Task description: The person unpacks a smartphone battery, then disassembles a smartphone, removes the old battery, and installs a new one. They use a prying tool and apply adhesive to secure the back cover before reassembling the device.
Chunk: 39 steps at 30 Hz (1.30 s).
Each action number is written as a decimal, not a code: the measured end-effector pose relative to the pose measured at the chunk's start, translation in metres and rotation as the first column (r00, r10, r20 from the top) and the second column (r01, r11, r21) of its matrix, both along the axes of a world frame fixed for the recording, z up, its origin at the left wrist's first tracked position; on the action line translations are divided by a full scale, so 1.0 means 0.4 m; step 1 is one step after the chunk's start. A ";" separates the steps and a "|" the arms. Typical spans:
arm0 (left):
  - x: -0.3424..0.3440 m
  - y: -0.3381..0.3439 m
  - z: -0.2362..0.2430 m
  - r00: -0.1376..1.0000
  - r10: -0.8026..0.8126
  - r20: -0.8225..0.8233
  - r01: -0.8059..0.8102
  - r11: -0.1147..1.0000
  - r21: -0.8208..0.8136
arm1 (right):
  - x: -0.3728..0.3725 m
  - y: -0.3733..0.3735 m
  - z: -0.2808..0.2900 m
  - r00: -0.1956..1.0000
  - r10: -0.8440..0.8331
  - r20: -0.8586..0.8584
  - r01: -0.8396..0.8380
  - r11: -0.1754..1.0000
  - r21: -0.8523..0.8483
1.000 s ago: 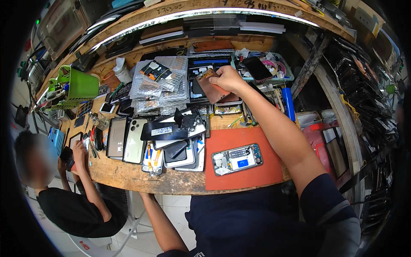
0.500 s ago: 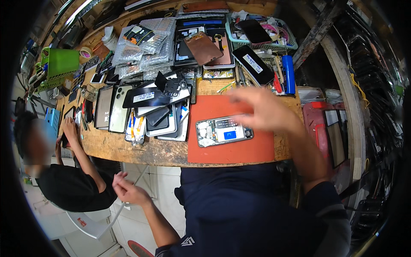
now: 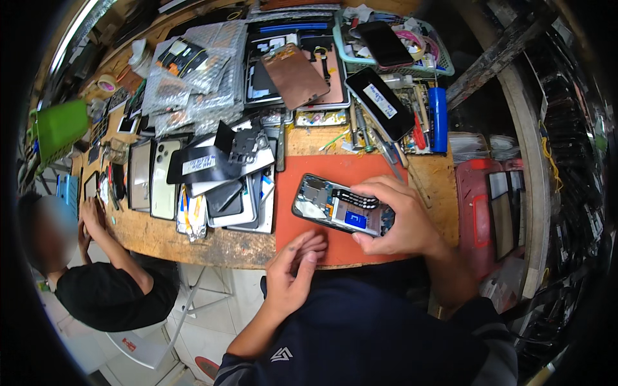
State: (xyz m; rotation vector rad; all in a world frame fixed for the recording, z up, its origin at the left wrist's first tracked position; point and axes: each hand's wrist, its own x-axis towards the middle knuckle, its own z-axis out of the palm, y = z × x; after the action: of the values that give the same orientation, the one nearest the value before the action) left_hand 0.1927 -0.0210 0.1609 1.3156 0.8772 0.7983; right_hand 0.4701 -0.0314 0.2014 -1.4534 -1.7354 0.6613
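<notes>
My right hand (image 3: 402, 215) grips an opened phone (image 3: 322, 196) by its right end, slightly tilted over the red-orange mat (image 3: 344, 164); the phone's battery compartment, boards and a blue label show. My left hand (image 3: 293, 267) is at the mat's front edge, left of and below the phone, fingers loosely curled and apart, holding nothing. Beyond the mat lie a copper-coloured panel (image 3: 293, 76) on a stack of tablet parts and a black phone (image 3: 380, 103) with a white label.
Stacked phones and parts (image 3: 225, 202) and bubble-wrapped packets (image 3: 167, 96) crowd the left and back. Tools (image 3: 418, 122), a blue cylinder (image 3: 438, 119) and a basket (image 3: 354, 51) sit back right. A co-worker (image 3: 112, 289) works at the left. A timber post (image 3: 489, 58) stands right.
My right hand has left the copper-coloured panel, come down to the opened phone and taken hold of it. My left hand has risen from below the bench to the mat's front edge.
</notes>
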 end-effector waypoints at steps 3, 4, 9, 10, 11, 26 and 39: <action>0.095 0.068 0.020 0.959 -0.080 0.273 0.123 0.982 -0.142 | -0.020 -0.013 -0.027 0.693 -0.117 -0.712 -0.133 0.949 -0.285; 0.116 0.089 0.015 0.960 -0.120 0.252 0.145 0.986 -0.081 | -0.023 -0.016 -0.044 0.444 -0.201 -0.873 -0.224 0.919 -0.325; 0.192 0.146 0.007 0.952 -0.052 0.302 0.071 0.996 -0.052 | -0.034 -0.032 -0.096 -0.096 -0.216 -0.972 -0.315 0.933 -0.176; 0.199 0.150 0.008 0.951 -0.035 0.308 0.054 0.997 -0.053 | -0.026 -0.030 -0.102 -0.113 -0.205 -0.972 -0.328 0.931 -0.159; 0.204 0.153 0.008 0.949 -0.014 0.315 0.031 0.998 -0.049 | -0.016 -0.021 -0.106 -0.128 -0.191 -0.973 -0.346 0.928 -0.137; 0.159 0.159 0.023 0.955 0.123 0.271 -0.106 0.991 -0.078 | -0.019 -0.002 -0.104 0.388 -0.019 -0.921 -0.362 0.916 -0.171; 0.089 0.123 0.032 0.971 0.104 0.216 -0.024 0.940 -0.341 | -0.070 -0.042 -0.003 0.927 -0.065 0.368 0.104 0.991 -0.085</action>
State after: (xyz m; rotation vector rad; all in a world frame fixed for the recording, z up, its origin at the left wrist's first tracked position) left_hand 0.2285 0.0281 0.1737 0.8768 0.8300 0.7944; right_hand 0.4422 -0.0484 0.2004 -1.8037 -1.9254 0.4593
